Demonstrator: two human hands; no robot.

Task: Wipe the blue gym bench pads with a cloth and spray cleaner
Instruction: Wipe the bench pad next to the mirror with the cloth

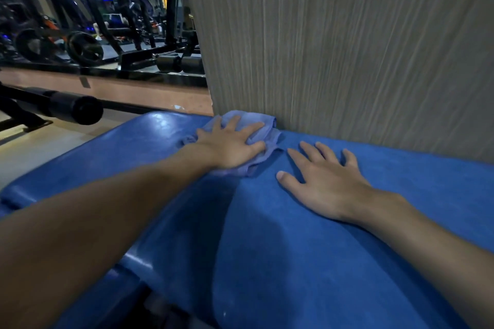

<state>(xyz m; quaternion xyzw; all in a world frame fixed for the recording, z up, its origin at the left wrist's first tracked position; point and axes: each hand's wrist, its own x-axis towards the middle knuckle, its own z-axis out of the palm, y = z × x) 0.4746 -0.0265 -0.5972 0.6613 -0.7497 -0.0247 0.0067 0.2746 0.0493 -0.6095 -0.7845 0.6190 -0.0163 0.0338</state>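
Note:
A blue gym bench pad (294, 248) fills the lower half of the view. A crumpled light-blue cloth (263, 121) lies on its far end, close to the wall. My left hand (231, 144) presses flat on the cloth with fingers spread. To its right, my right hand (324, 181) rests flat on the bare pad, fingers spread, holding nothing. No spray cleaner bottle is in view.
A grey textured wall (347, 48) stands right behind the pad. A black padded roller bar (69, 108) sticks out at the left over the tan floor (26, 149). A mirror (93, 16) at the upper left shows weight plates and racks.

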